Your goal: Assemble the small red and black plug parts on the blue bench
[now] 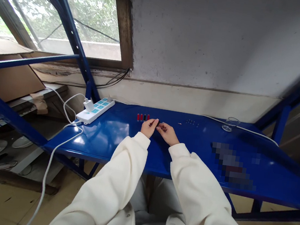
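Note:
My left hand [148, 127] and my right hand [167, 133] meet fingertip to fingertip over the blue table [96, 146]. Both are closed in a pinch. A small black piece [159, 122] shows between the fingertips, mostly covered, and seems to be in the left hand's grip. What the right fingers pinch is too small to make out. Just beyond my left hand stands a short row of small cylinders: red ones [141, 117] and a black one [144, 117]. Right of my hands, several tiny metal pieces [190, 122], perhaps screws, lie on the tabletop.
A white power strip [96, 111] with a plug and cables rests at the table's left end. Toward the back right stands a clear glass [230, 124] near a white cable. A blurred dark object [231, 165] lies at the right. Blue metal posts [280, 124] frame the table.

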`<action>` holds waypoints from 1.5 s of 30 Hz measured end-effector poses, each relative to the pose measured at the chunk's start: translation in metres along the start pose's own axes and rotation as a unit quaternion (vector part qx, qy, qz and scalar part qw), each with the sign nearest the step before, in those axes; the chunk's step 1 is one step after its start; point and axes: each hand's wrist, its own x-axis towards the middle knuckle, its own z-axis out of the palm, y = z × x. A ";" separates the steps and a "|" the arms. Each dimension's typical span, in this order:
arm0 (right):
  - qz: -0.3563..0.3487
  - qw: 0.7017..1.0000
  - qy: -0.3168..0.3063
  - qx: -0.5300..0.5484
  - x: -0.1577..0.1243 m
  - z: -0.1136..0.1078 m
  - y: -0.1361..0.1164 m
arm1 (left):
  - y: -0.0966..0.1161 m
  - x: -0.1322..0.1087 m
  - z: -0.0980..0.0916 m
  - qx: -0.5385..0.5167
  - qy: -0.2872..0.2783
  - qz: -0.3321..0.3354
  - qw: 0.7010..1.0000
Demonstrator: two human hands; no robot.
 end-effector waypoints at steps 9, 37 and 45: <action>0.004 0.997 0.048 -0.053 0.002 -0.001 0.006 | -0.002 0.000 0.000 -0.037 -0.022 -0.017 0.999; 0.179 0.909 0.037 -0.374 0.074 -0.059 0.062 | 0.005 -0.006 0.003 -0.036 -0.101 -0.068 0.992; 0.178 0.905 0.013 -0.386 0.074 -0.056 0.059 | 0.008 -0.008 0.003 -0.017 -0.103 -0.054 0.993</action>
